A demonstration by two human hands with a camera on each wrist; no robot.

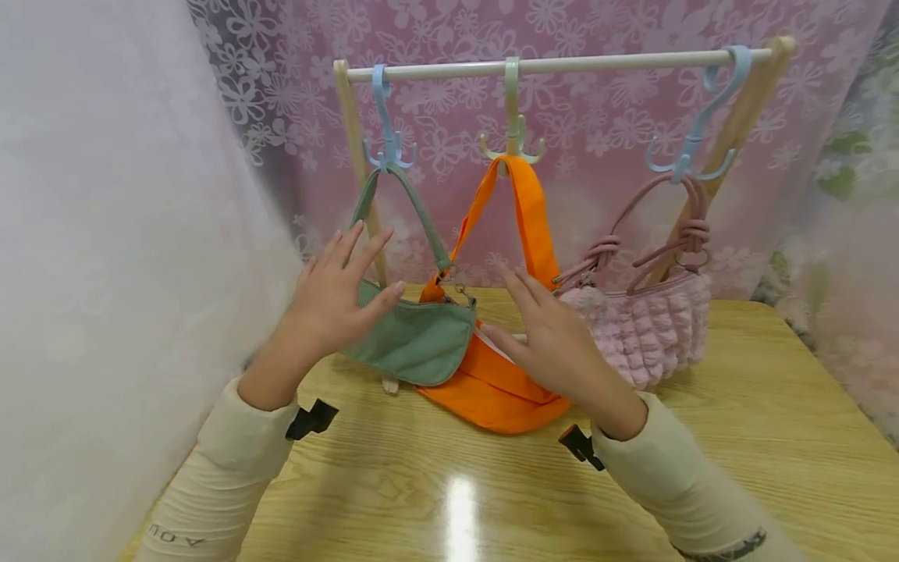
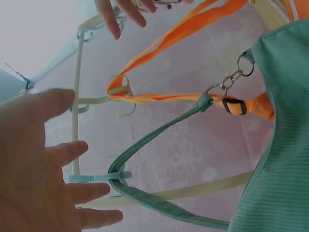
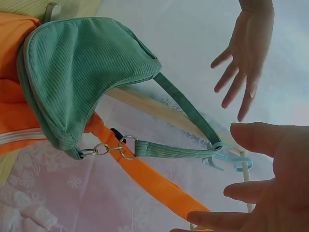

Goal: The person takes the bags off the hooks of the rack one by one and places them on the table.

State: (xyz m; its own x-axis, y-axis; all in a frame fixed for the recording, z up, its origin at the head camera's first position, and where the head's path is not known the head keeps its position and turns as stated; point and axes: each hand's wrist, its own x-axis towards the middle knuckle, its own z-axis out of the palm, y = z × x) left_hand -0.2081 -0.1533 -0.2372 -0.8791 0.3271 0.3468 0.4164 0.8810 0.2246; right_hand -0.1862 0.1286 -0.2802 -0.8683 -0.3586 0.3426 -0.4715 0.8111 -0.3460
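Observation:
My left hand [image 1: 328, 300], fingers spread, is raised in front of the green corduroy bag [image 1: 421, 339] and holds nothing. The bag hangs by its strap from the left blue hook [image 1: 388, 129]. My right hand [image 1: 551, 336] also has its fingers extended and nothing in its grasp; in the head view it overlaps the orange bag [image 1: 499, 390]. That orange bag hangs from the middle green hook [image 1: 513, 117], its body partly behind the green one. To the right, a pink puffy bag [image 1: 653, 324] hangs by knotted handles from another blue hook [image 1: 695, 133].
A white rail [image 1: 583, 64] on wooden posts carries the hooks above the wooden table [image 1: 393, 484]. Behind stands a pink floral curtain [image 1: 435, 31]. A pale white sheet [image 1: 126, 195] borders the left side.

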